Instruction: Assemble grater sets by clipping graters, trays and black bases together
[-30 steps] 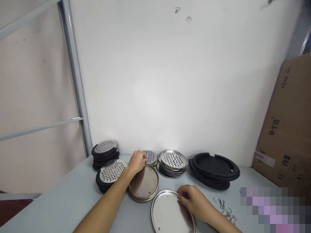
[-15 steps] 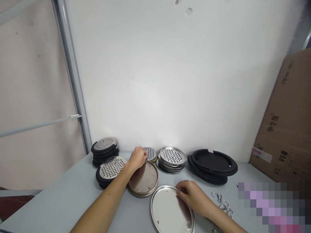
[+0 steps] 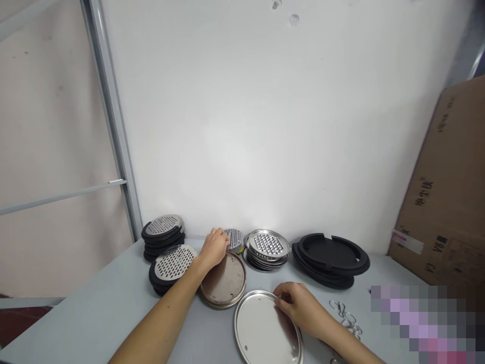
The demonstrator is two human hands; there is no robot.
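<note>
My right hand point(image 3: 297, 306) pinches the upper right rim of a shiny round metal plate point(image 3: 267, 326), its thumb over the edge. My left hand point(image 3: 214, 248) reaches to the back, fingers curled together at the left edge of small perforated grater discs point(image 3: 234, 239); its fingertips are partly hidden, so what they hold is unclear. Below that wrist lies a stack of brownish round metal plates point(image 3: 226, 280), partly covered by the forearm. Left of the forearm, a grater disc point(image 3: 176, 263) with slotted holes sits in a black ring.
At the back left stand stacked grater discs in black rings point(image 3: 162, 236). Toward the right are stacked metal graters point(image 3: 268, 247) and large black oval frames point(image 3: 329, 258). Bent wire pieces point(image 3: 346, 318) lie right of my right hand. A cardboard box point(image 3: 439, 192) stands at the right by the wall.
Almost nothing differs. My left hand and the small grater discs have shifted very slightly; my right hand stays at the plate's rim.
</note>
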